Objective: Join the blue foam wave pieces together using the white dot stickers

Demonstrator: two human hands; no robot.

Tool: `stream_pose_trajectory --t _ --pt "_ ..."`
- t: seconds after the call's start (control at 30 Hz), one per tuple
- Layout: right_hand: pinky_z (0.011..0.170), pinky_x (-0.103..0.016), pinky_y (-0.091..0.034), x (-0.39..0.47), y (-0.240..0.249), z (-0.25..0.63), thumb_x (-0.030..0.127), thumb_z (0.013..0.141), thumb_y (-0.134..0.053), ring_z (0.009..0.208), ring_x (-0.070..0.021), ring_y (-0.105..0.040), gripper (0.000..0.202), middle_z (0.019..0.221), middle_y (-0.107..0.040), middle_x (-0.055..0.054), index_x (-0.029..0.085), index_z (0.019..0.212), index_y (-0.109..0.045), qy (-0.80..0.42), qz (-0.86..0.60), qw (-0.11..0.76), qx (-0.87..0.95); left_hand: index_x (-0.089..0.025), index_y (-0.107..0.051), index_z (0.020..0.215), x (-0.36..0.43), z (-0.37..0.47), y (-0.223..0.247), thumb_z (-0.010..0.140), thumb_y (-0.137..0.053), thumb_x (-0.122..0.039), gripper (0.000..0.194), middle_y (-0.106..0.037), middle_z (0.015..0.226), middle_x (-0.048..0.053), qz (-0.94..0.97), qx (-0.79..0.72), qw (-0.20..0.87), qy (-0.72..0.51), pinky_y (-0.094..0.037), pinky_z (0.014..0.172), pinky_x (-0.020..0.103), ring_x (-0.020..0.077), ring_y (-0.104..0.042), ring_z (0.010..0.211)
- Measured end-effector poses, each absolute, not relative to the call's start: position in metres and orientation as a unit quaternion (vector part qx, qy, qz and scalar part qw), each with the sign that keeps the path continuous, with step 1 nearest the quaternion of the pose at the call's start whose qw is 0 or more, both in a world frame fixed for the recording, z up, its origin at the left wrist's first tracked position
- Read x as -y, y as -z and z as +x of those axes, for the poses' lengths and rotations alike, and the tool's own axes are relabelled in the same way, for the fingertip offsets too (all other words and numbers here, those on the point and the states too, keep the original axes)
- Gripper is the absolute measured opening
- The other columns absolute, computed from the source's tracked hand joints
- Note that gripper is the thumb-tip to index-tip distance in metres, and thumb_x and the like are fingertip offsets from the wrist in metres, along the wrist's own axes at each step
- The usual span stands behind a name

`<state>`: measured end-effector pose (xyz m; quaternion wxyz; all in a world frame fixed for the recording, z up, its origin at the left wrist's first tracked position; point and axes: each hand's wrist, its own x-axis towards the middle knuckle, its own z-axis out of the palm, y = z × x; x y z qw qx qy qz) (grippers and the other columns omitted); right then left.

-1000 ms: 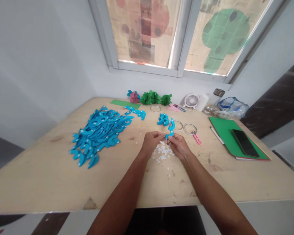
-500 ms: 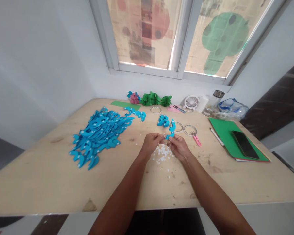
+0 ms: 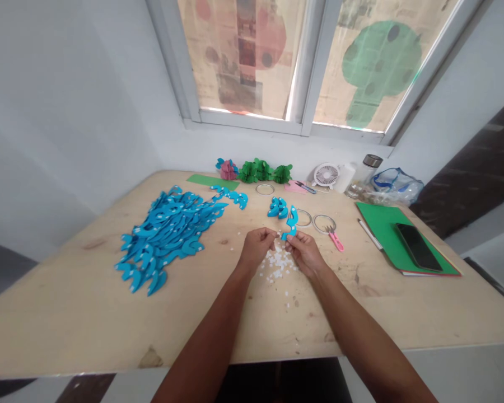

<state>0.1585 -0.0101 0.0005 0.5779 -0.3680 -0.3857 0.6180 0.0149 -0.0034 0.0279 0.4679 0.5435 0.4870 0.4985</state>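
My right hand (image 3: 306, 253) pinches the lower end of a curved blue paper piece (image 3: 293, 217) with small white squares on it. Just left of it, my left hand (image 3: 257, 247) is closed at the fingertips; whatever lies between them is too small to make out. Small white paper bits (image 3: 279, 265) are scattered on the wood below and between both hands. Behind the held piece sits a small group of blue pieces (image 3: 278, 207). A large pile of similar blue pieces (image 3: 168, 226) covers the left part of the table.
Metal rings (image 3: 324, 224) and pink-handled snips (image 3: 336, 240) lie right of the hands. Farther right, a phone (image 3: 418, 246) rests on green sheets (image 3: 372, 215). Green paper shapes (image 3: 261, 170), a small fan (image 3: 326, 176) and a bottle (image 3: 367, 170) stand along the wall.
The whole view has shifted slightly. My left hand has drawn a little away from the blue piece, which stays in my right hand.
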Motion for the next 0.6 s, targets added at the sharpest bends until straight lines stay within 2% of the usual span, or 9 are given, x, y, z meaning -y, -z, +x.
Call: stream_pose_trajectory --t 0.1,0.17,0.3,0.4,0.5,0.6 --pt "0.052 -0.022 -0.032 0.0103 -0.0007 0.1581 0.029 0.063 -0.074 0.049 -0.0076 -0.045 0.016 0.055 -0.059 0.001 0.016 0.065 -0.065 -0.613 -0.372 0.578 0.39 -0.016 -0.064 0.062 0.0026 0.014 -0.0281 0.06 -0.054 -0.019 0.011 -0.063 0.059 0.0 0.537 -0.488 0.457 -0.515 -0.041 0.055 0.022 0.0117 -0.055 0.057" --pt "0.052 -0.022 -0.032 0.0103 -0.0005 0.1578 0.029 0.064 -0.074 0.05 -0.0077 -0.044 0.016 0.055 -0.059 0.001 0.016 0.064 -0.065 -0.61 -0.372 0.578 0.393 -0.016 -0.062 0.059 0.0019 0.0134 -0.0278 0.06 -0.051 -0.019 0.012 -0.062 0.059 0.0 0.528 -0.489 0.472 -0.509 -0.04 0.053 0.021 0.0117 -0.054 0.057" --pt "0.051 -0.023 -0.031 0.0104 0.0006 0.1573 0.03 0.063 -0.073 0.049 -0.0084 -0.044 0.016 0.055 -0.059 0.001 0.016 0.065 -0.065 -0.607 -0.375 0.578 0.397 -0.016 -0.057 0.052 0.0004 0.0131 -0.0257 0.068 -0.049 -0.029 0.022 -0.056 0.048 -0.001 0.535 -0.495 0.487 -0.482 -0.037 0.05 0.021 0.0106 -0.049 0.049" --pt "0.052 -0.023 -0.031 0.0104 0.0015 0.1572 0.03 0.063 -0.073 0.049 -0.0086 -0.043 0.016 0.055 -0.059 0.001 0.016 0.066 -0.065 -0.606 -0.377 0.576 0.399 -0.017 -0.054 0.046 -0.0012 0.0127 -0.0224 0.071 -0.049 -0.039 0.034 -0.053 0.045 -0.001 0.565 -0.521 0.43 -0.474 -0.037 0.051 0.023 0.011 -0.047 0.047" --pt "0.052 -0.023 -0.031 0.0106 0.0015 0.1572 0.031 0.063 -0.074 0.049 -0.0086 -0.043 0.017 0.055 -0.059 0.001 0.016 0.066 -0.065 -0.604 -0.379 0.576 0.4 -0.016 -0.059 0.051 -0.0028 0.0119 -0.0197 0.067 -0.054 -0.034 0.024 -0.061 0.055 0.001 0.572 -0.523 0.393 -0.495 -0.04 0.057 0.024 0.0135 -0.054 0.057" --pt "0.052 -0.023 -0.031 0.0108 0.0006 0.1569 0.032 0.062 -0.074 0.049 -0.0086 -0.043 0.018 0.055 -0.058 0.001 0.016 0.064 -0.064 -0.602 -0.381 0.576 0.401 -0.016 -0.064 0.066 -0.0034 0.0117 -0.0194 0.064 -0.055 -0.025 0.013 -0.066 0.068 0.001 0.561 -0.491 0.419 -0.518 -0.043 0.063 0.024 0.0143 -0.058 0.065"
